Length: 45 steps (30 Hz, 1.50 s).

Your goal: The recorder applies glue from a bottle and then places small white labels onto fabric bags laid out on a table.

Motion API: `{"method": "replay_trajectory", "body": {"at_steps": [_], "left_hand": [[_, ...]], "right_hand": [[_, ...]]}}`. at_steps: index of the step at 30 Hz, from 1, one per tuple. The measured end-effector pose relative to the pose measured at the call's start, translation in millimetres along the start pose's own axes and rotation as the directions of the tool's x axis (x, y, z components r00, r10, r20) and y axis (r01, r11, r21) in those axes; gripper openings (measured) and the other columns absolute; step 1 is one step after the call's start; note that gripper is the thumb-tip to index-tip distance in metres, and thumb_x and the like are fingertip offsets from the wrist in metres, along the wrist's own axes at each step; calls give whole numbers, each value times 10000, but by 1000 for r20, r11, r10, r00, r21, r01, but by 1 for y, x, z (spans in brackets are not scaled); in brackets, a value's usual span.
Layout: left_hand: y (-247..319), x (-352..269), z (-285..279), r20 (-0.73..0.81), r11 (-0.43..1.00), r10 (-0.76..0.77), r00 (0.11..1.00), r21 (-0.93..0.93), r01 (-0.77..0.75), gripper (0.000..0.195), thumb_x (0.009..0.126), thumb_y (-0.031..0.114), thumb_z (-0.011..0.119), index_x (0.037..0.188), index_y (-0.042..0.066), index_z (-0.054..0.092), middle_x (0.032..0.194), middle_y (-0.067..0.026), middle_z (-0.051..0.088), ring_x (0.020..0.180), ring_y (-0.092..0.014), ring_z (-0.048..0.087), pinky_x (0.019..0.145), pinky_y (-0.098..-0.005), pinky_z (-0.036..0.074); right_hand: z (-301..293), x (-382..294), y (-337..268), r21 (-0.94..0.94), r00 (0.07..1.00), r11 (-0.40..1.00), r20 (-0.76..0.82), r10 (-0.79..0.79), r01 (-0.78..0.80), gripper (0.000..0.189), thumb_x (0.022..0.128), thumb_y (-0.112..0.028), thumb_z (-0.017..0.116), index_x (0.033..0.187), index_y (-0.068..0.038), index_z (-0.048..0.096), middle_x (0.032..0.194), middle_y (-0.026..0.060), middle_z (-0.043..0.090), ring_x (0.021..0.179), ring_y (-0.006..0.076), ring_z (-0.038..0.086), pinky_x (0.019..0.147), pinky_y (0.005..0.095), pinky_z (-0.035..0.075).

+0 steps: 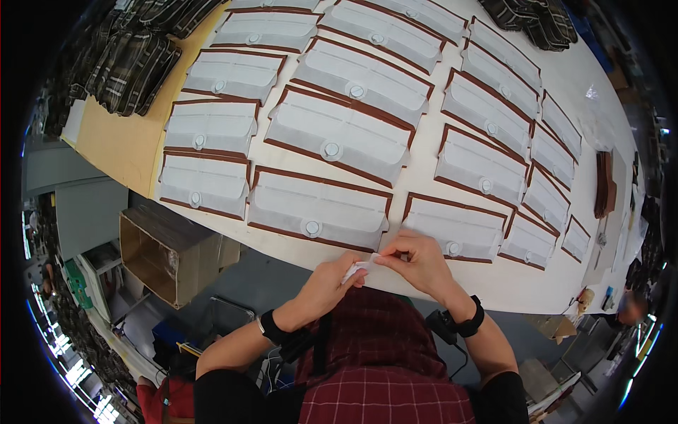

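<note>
My left hand (329, 280) grips a small folded white piece (355, 271) at the table's front edge. The thumb and forefinger of my right hand (422, 261) pinch the upper end of that same piece. Just beyond the left hand lies a white panel with brown edging (323, 204), a round whitish disc (312, 228) near its lower edge. Another such panel (455, 222) lies beside my right hand, its lower left corner hidden by the hand. Rows of similar brown-edged panels cover the white table (418, 175).
Stacked dark plaid bags or fabric pieces (132, 69) stand at the far left; more plaid pieces (535, 21) lie at the back right. Brown strips (605, 183) rest on the right side. Below the table's left edge sits an open cardboard box (153, 259). A person's red-clothed body part (177, 400) shows lower left.
</note>
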<state>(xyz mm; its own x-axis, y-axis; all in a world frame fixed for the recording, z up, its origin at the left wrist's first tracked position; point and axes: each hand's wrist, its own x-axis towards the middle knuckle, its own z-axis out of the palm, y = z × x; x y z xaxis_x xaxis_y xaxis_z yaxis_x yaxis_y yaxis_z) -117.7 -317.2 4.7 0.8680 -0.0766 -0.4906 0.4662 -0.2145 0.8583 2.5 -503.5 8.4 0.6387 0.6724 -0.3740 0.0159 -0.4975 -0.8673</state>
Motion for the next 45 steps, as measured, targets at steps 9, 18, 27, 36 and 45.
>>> {"method": "replay_trajectory", "body": {"at_steps": [9,18,27,36,45], "left_hand": [[-22,-2,-7,-28,799,446,895,464,-383,201,868,26,626,1041,32,525,1196,-169,627,1141,-354,610,901,-413,510],[-14,10,-4,116,588,587,801,620,-520,122,879,64,584,986,22,543,1412,-192,515,1367,-341,463,996,-426,465],[-19,13,-1,188,503,576,795,686,-526,138,882,85,570,1001,17,550,1460,-194,484,1390,-325,442,984,-416,452],[-10,16,-6,97,661,540,836,566,-493,134,892,58,603,1017,34,561,1322,-176,587,1245,-281,564,896,-382,499],[44,45,-22,-107,979,35,994,-197,-55,181,949,182,694,915,46,579,689,-51,710,491,-41,522,446,-212,386]], "right_hand": [[0,26,6,-101,988,995,-156,-21,5,159,832,-158,776,856,-22,698,771,46,588,606,176,556,577,299,449],[2,28,5,-109,979,993,-204,12,-35,166,836,-176,773,841,-28,698,765,40,586,598,173,548,572,309,448],[10,28,12,-109,963,994,-268,-44,15,146,833,-91,780,847,11,676,754,5,534,545,71,442,505,247,376],[5,35,8,287,918,952,-340,203,-104,203,902,-120,719,1029,-48,577,783,-7,578,557,50,474,495,223,381],[-14,12,-11,516,997,853,23,78,-79,214,925,-159,716,1080,-19,668,874,-4,675,705,50,570,599,207,438]]}}
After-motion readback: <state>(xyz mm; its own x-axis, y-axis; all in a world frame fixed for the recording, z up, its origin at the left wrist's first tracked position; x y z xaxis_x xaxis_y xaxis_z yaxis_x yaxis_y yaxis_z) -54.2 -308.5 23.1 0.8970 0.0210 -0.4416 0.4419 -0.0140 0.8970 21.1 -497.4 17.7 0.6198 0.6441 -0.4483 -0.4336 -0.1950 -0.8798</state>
